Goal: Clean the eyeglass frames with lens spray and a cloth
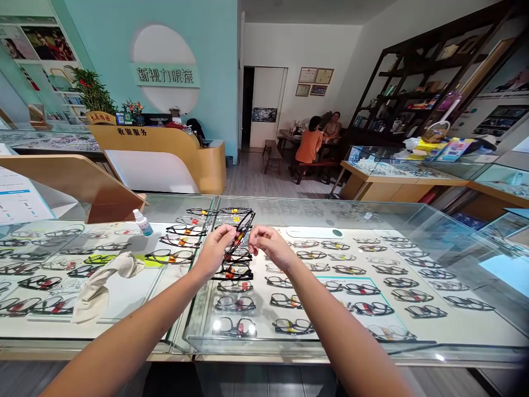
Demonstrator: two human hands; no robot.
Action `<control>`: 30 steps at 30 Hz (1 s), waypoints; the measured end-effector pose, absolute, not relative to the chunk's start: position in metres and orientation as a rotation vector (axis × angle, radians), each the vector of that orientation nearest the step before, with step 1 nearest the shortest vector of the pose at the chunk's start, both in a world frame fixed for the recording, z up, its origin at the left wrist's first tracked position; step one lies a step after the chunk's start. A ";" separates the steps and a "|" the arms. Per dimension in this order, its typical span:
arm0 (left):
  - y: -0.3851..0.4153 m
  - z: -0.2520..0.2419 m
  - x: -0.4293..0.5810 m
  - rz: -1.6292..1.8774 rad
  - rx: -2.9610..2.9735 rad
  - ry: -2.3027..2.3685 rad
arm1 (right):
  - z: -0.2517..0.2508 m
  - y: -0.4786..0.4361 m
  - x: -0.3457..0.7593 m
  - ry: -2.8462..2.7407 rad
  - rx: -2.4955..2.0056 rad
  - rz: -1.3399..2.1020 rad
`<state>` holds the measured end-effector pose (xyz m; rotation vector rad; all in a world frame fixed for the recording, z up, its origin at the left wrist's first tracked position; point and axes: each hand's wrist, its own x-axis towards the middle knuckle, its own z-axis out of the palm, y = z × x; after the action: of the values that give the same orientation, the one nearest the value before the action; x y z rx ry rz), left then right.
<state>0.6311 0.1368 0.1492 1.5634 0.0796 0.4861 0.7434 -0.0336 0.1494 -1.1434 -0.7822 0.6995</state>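
Observation:
A pair of dark-framed eyeglasses [247, 223] with an orange tag is held up, tilted, above the glass counter. My left hand [215, 251] pinches it by its near side. My right hand [269, 246] is close beside it on the right, fingers curled together; what lies between those fingertips is too small to make out. Around and below my hands, several folded eyeglasses with orange tags [184, 241] lie in rows on the counter top. A crumpled beige cloth [93, 295] and a small white spray bottle [142, 223] are to the left.
The glass display counter [351, 353] holds many rows of eyeglasses under its top. A wooden-backed stand [70, 171] leans at the left. Beyond are a cash desk [206, 165], another display case [372, 179], and two people [309, 144] seated at a table.

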 end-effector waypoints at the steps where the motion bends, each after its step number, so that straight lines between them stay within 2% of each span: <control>1: 0.137 0.149 0.631 0.496 1.569 0.062 | 0.149 -0.034 0.744 -0.782 -1.149 0.693; 30: 0.136 0.152 0.632 0.511 1.632 -0.002 | 0.149 -0.032 0.743 -0.866 -1.288 0.593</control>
<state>0.6318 0.1365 0.1516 1.6317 -0.0020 0.5107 0.7433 -0.0316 0.1492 -1.2883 -0.8657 0.5928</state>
